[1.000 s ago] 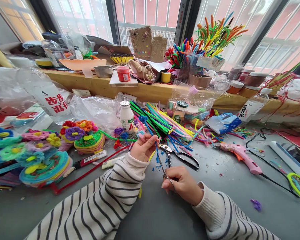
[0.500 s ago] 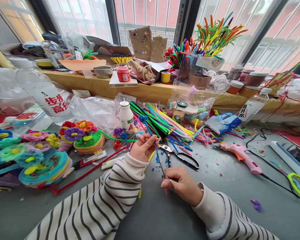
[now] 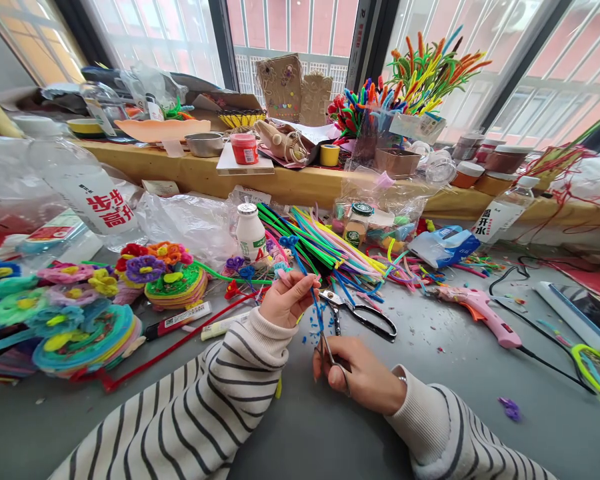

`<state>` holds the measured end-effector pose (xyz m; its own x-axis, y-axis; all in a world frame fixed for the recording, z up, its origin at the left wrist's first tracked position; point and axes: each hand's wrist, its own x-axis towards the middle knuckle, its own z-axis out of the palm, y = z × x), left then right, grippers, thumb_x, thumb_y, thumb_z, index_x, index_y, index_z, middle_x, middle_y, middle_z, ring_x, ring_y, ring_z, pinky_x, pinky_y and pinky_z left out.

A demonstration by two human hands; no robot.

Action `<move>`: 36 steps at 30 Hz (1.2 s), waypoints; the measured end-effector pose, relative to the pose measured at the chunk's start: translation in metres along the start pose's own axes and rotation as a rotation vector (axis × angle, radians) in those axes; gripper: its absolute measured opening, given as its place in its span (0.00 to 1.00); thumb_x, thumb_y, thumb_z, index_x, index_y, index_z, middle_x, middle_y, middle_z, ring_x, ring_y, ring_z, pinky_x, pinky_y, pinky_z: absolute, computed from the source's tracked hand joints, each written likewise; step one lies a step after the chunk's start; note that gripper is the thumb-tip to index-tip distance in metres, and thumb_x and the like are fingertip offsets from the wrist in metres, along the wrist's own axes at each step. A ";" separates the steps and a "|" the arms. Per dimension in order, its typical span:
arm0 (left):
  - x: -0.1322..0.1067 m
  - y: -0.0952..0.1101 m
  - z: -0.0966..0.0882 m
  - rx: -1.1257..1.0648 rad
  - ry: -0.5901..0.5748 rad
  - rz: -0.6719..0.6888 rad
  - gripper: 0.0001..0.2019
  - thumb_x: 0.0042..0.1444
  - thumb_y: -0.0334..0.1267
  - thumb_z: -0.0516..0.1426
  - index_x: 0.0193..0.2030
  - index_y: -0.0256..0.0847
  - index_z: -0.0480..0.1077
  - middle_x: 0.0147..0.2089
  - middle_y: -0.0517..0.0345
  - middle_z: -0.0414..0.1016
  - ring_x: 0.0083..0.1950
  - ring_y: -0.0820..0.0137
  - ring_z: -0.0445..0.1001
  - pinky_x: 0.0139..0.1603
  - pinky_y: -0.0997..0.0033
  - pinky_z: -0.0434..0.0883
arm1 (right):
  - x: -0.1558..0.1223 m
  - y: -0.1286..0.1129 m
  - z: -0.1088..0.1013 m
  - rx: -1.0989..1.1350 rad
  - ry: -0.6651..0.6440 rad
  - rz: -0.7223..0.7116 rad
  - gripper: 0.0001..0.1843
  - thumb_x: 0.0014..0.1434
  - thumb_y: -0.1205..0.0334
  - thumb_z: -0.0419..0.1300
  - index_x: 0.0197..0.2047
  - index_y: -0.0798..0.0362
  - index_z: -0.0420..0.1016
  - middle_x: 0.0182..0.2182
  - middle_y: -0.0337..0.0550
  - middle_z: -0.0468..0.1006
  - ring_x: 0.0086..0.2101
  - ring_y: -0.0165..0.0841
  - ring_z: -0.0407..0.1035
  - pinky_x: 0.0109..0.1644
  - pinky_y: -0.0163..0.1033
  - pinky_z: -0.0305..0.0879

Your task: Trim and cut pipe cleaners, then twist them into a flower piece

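My left hand (image 3: 290,297) pinches a blue pipe cleaner (image 3: 319,319) whose upper end is bent into a small looped shape. Its lower end hangs toward my right hand (image 3: 363,373), which grips a small pair of scissors (image 3: 327,348). The scissor blades point up and meet the lower part of the pipe cleaner. Tiny blue clippings (image 3: 314,328) lie on the grey table just behind. Larger black-handled scissors (image 3: 370,320) rest beyond my hands, partly under the pipe cleaner's line.
A pile of coloured pipe cleaners (image 3: 305,247) lies behind my hands, near a white bottle (image 3: 251,235) and a glass jar (image 3: 359,225). Fuzzy flower pieces (image 3: 85,320) crowd the left. A pink glue gun (image 3: 480,312) with its cord lies right.
The small scissors have shifted slightly left and turned more upright, their blades now at the lower part of the blue pipe cleaner. My left hand stays nearly in place.
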<state>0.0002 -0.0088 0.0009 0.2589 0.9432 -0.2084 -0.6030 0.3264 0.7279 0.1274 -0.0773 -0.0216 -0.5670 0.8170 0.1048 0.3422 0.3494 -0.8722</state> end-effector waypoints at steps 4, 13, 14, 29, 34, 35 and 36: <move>-0.002 -0.003 0.001 0.011 -0.035 0.022 0.08 0.35 0.28 0.61 0.17 0.35 0.64 0.18 0.64 0.71 0.19 0.81 0.69 0.21 0.86 0.69 | -0.001 0.001 -0.001 -0.029 -0.028 0.009 0.38 0.45 0.32 0.32 0.23 0.57 0.65 0.18 0.37 0.61 0.20 0.26 0.54 0.23 0.31 0.52; 0.001 -0.003 -0.003 -0.011 -0.008 0.034 0.07 0.36 0.29 0.61 0.19 0.36 0.64 0.19 0.65 0.71 0.20 0.80 0.70 0.20 0.86 0.68 | 0.002 0.000 0.003 -0.010 0.107 0.046 0.34 0.46 0.33 0.38 0.14 0.57 0.60 0.13 0.36 0.59 0.18 0.25 0.53 0.22 0.31 0.50; 0.002 -0.003 -0.004 -0.022 -0.002 0.031 0.08 0.35 0.29 0.61 0.19 0.36 0.64 0.19 0.65 0.71 0.20 0.80 0.70 0.19 0.86 0.68 | 0.003 0.000 0.003 0.000 0.118 0.045 0.34 0.46 0.34 0.38 0.13 0.57 0.60 0.13 0.36 0.60 0.18 0.25 0.54 0.22 0.31 0.51; 0.004 -0.001 -0.005 -0.069 -0.045 0.009 0.06 0.35 0.27 0.61 0.19 0.36 0.66 0.19 0.64 0.72 0.20 0.78 0.71 0.22 0.84 0.70 | -0.001 0.004 0.002 0.039 0.038 0.000 0.35 0.48 0.34 0.35 0.17 0.57 0.63 0.14 0.37 0.60 0.18 0.25 0.54 0.22 0.31 0.51; 0.006 -0.002 -0.007 -0.099 -0.031 0.035 0.06 0.40 0.25 0.58 0.20 0.36 0.66 0.19 0.64 0.72 0.21 0.79 0.71 0.23 0.83 0.71 | 0.001 0.002 0.002 0.071 0.106 0.046 0.32 0.48 0.35 0.40 0.13 0.55 0.58 0.13 0.37 0.61 0.17 0.25 0.56 0.22 0.30 0.52; 0.006 -0.002 -0.008 -0.114 -0.024 0.041 0.06 0.40 0.24 0.58 0.20 0.36 0.66 0.20 0.64 0.72 0.21 0.79 0.71 0.23 0.82 0.71 | 0.001 0.002 0.002 0.076 0.125 0.059 0.31 0.48 0.36 0.41 0.12 0.55 0.57 0.12 0.37 0.62 0.17 0.25 0.56 0.22 0.30 0.53; 0.006 -0.002 -0.008 -0.127 -0.017 0.043 0.06 0.41 0.24 0.57 0.20 0.36 0.66 0.20 0.64 0.72 0.21 0.79 0.71 0.23 0.82 0.71 | 0.002 0.002 0.003 0.079 0.139 0.072 0.30 0.48 0.37 0.43 0.12 0.55 0.56 0.12 0.37 0.62 0.17 0.25 0.56 0.21 0.30 0.52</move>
<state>-0.0029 -0.0032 -0.0065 0.2425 0.9557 -0.1670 -0.7043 0.2918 0.6471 0.1250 -0.0765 -0.0248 -0.4321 0.8962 0.1012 0.3149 0.2550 -0.9142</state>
